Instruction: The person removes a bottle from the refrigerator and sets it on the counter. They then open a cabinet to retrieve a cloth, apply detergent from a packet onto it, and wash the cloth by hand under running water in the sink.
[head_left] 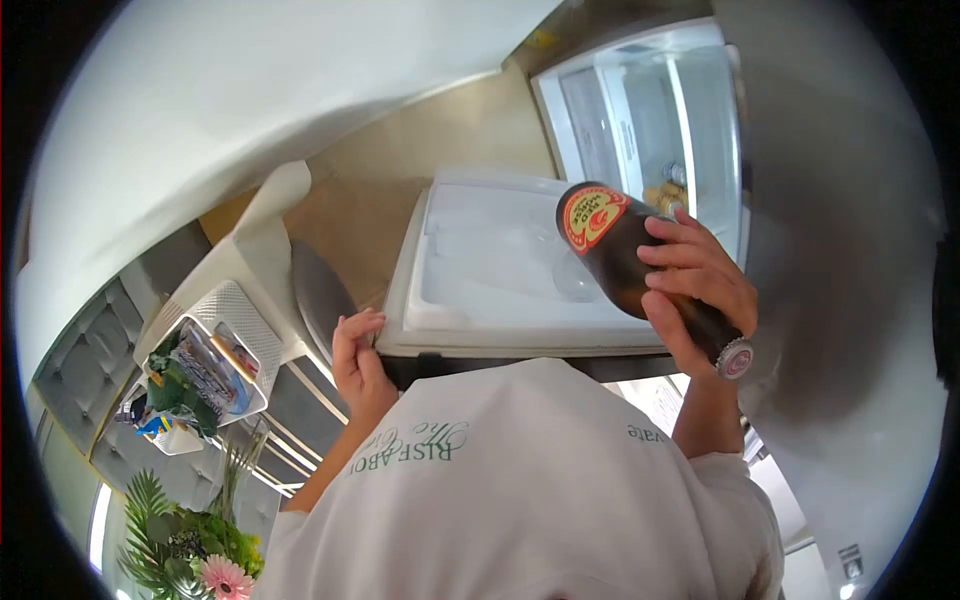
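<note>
My right hand (pixel 700 280) is wrapped round a brown glass beer bottle (pixel 630 265) with a red and yellow Red Horse label. The bottle lies tilted, its crown cap (pixel 735 358) on and pointing back toward me, its base toward the refrigerator. Behind the bottle is the white inner panel of an open refrigerator door (pixel 490 260), directly in front of my body. At that door's left corner, my left hand (pixel 362 365) has its fingers curled against the edge; part of the grip is hidden.
Beyond the door, at the upper right, the lit refrigerator compartment (pixel 650 120) stands open with some round brownish items (pixel 662 195) inside. To the left are a white basket (pixel 265 335) of packets, a grey tufted seat (pixel 85 350) and a flower arrangement (pixel 190 545).
</note>
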